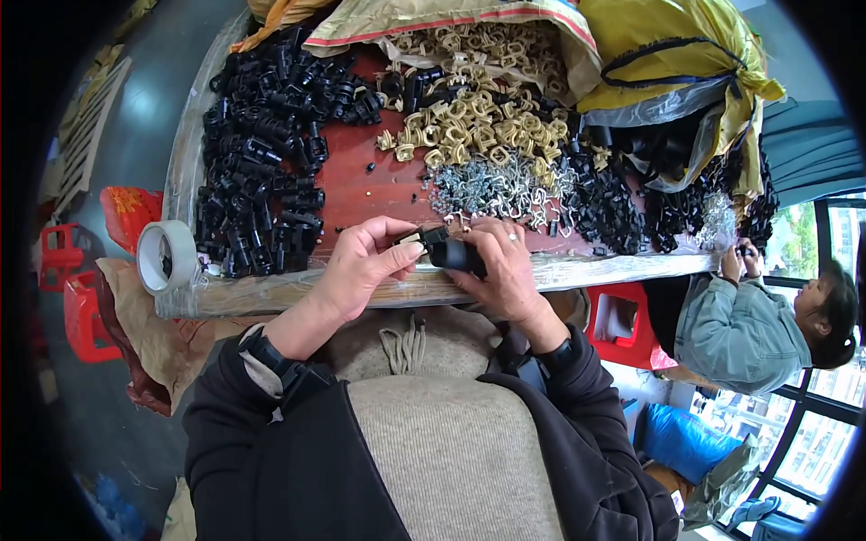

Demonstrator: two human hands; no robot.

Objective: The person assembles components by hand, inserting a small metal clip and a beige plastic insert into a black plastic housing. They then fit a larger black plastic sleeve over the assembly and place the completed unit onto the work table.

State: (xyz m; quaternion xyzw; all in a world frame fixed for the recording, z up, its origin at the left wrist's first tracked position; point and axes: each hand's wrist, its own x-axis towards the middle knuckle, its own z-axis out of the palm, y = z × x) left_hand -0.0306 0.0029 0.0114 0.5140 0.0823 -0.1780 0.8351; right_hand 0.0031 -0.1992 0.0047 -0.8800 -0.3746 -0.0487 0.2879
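Above the near edge of the table, my two hands meet around a black cylindrical plastic part (462, 258). My right hand (507, 272) is closed round its wide end, a ring on one finger. Thumb and fingers of my left hand (363, 267) pinch a small beige and black piece (411, 240) at the part's other end; the fingers hide some of it. Just beyond my hands lie small metal springs and hooks (492, 187) and a heap of beige plastic clips (487, 126). To the left is a large pile of black plastic parts (257, 171).
A grey tape roll (168, 258) stands at the table's left corner. Small black pieces (613, 207) are heaped to the right, below a yellow sack (667, 54). A co-worker (753, 329) sits at the right, hands at the table. Red stools (622, 325) stand on the floor.
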